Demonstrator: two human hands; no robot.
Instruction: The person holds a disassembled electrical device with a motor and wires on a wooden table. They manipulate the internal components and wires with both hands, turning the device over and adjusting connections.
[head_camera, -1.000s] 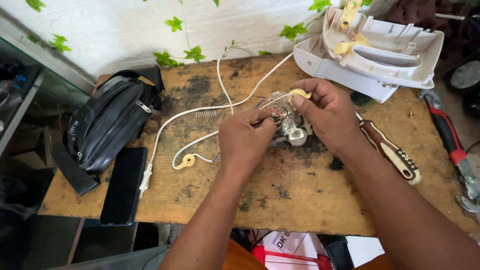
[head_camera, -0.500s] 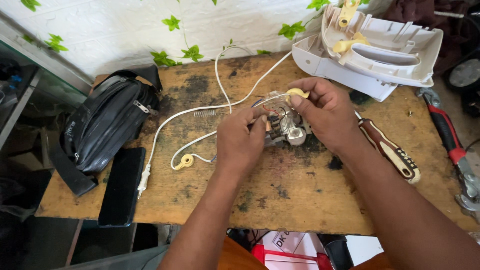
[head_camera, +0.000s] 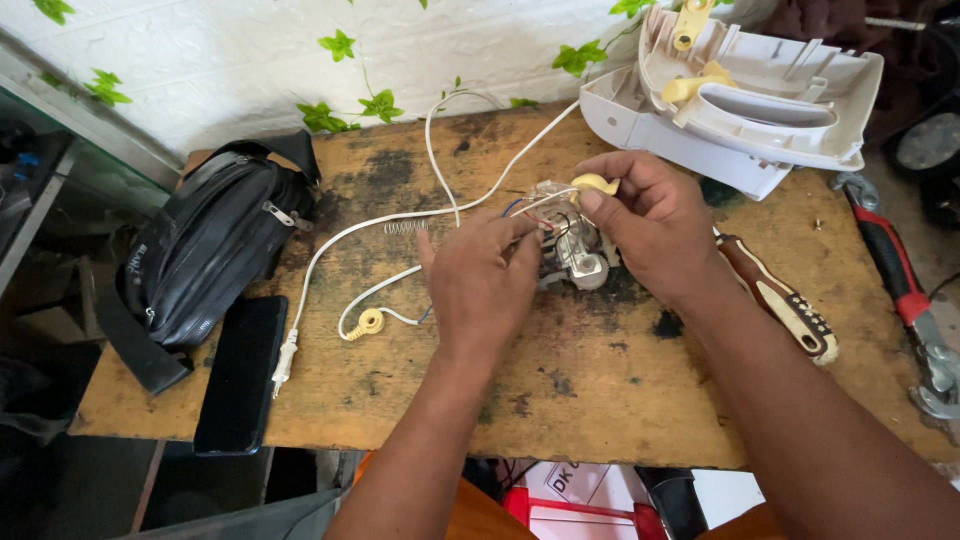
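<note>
Both my hands meet over a small metal electric motor (head_camera: 578, 262) with loose wires, resting on a stained wooden table (head_camera: 600, 380). My left hand (head_camera: 478, 285) pinches thin wires at the motor's left side. My right hand (head_camera: 645, 225) grips the motor from the right and holds a small yellow knob (head_camera: 593, 183) between thumb and forefinger. A white power cord (head_camera: 400, 215) runs from the motor leftward to a plug (head_camera: 284, 358).
A white plastic appliance housing (head_camera: 740, 110) lies at the back right. A screwdriver (head_camera: 785, 305) and a red-handled wrench (head_camera: 900, 290) lie to the right. A black bag (head_camera: 205, 250), a black phone (head_camera: 240, 375), a small spring (head_camera: 404, 227) and a yellow grommet (head_camera: 368, 322) lie to the left.
My hands have shifted only slightly on the motor; the fingers of my left hand have moved closer onto the wires. Nothing else has moved.
</note>
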